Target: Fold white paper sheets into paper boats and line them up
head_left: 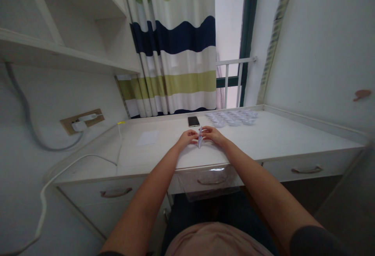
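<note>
Room: We sat at a white desk (278,138) in a corner, with a striped curtain (178,52) and a window behind it.
Left hand: Our left hand (185,138) lay on the desk near its front edge, and its fingertips were closed on the left side of a small folded paper (200,136).
Right hand: Our right hand (213,134) pinched the other side of the paper in the same way.
Paper: It stood upright between both hands. We could not tell if its lower end touched the desk.
Phone: A phone (193,121) lay flat just behind the hands.
Pile: A pile (233,117) of small white folded pieces lay further back on the right, apart from the hands.
Sheet: A flat white sheet (148,138) lay left of the left hand.
Wall: A socket (82,121) with a white plug was on the left wall.
</note>
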`<action>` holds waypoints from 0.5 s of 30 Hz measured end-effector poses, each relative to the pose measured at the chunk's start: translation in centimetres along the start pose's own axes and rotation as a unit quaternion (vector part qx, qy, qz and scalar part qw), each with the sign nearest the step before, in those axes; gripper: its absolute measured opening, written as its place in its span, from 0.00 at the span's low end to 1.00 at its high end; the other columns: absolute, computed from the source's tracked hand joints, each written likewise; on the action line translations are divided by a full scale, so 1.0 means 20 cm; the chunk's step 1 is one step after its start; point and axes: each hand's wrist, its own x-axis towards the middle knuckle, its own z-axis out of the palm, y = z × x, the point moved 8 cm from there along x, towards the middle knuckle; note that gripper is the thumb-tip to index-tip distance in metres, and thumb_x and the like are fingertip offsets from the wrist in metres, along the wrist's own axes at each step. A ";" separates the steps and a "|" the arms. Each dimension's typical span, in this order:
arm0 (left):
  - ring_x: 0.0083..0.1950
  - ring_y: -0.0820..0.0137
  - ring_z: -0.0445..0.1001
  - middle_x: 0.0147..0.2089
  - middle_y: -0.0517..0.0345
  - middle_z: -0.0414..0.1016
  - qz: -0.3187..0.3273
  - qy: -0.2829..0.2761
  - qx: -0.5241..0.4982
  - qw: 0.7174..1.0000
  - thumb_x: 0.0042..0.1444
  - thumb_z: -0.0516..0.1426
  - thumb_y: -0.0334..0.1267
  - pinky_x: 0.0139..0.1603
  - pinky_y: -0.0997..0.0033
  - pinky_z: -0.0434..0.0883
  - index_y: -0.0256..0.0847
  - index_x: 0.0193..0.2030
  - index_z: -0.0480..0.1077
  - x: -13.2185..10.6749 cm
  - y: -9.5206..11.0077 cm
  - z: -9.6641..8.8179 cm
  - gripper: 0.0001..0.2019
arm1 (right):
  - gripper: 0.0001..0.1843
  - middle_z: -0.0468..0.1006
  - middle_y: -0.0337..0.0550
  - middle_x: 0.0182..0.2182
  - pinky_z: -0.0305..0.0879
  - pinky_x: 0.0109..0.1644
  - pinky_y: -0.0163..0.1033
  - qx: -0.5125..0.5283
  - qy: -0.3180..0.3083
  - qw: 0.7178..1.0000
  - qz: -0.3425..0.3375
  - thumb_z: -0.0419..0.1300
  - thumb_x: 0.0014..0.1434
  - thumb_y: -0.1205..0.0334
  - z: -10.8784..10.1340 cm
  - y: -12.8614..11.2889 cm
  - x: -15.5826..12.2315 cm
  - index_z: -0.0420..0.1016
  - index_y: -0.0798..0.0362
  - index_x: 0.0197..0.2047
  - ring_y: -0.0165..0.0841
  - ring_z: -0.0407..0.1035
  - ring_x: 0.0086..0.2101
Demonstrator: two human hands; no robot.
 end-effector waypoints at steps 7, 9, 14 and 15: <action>0.33 0.73 0.71 0.32 0.57 0.71 0.001 -0.011 0.009 1.000 0.39 0.64 0.41 0.33 0.70 0.69 0.36 0.32 0.63 -0.02 0.03 0.03 0.17 | 0.15 0.76 0.39 0.28 0.64 0.31 0.33 -0.002 -0.017 1.000 0.003 0.66 0.39 0.62 0.02 0.00 -0.01 0.72 0.53 0.34 0.29 0.70 0.29; 0.33 0.73 0.71 0.32 0.56 0.71 -0.002 -0.013 0.010 1.000 0.40 0.63 0.41 0.34 0.71 0.69 0.36 0.33 0.62 -0.02 0.03 0.04 0.17 | 0.14 0.75 0.39 0.27 0.64 0.31 0.34 0.010 -0.024 1.000 0.008 0.66 0.40 0.62 0.03 0.00 -0.01 0.72 0.53 0.33 0.29 0.70 0.28; 0.32 0.73 0.71 0.32 0.57 0.71 -0.018 -0.023 -0.004 1.000 0.42 0.62 0.39 0.32 0.73 0.67 0.37 0.35 0.61 -0.03 0.02 0.05 0.16 | 0.12 0.76 0.41 0.29 0.65 0.34 0.33 0.017 -0.059 0.997 0.044 0.66 0.41 0.62 0.07 0.01 -0.03 0.74 0.56 0.31 0.29 0.70 0.30; 0.32 0.73 0.71 0.32 0.57 0.71 -0.021 -0.025 -0.010 0.999 0.42 0.62 0.38 0.31 0.74 0.66 0.37 0.35 0.61 -0.03 0.02 0.05 0.16 | 0.12 0.76 0.42 0.29 0.65 0.35 0.33 0.017 -0.062 0.997 0.051 0.66 0.41 0.62 0.07 0.01 -0.03 0.74 0.56 0.31 0.29 0.70 0.30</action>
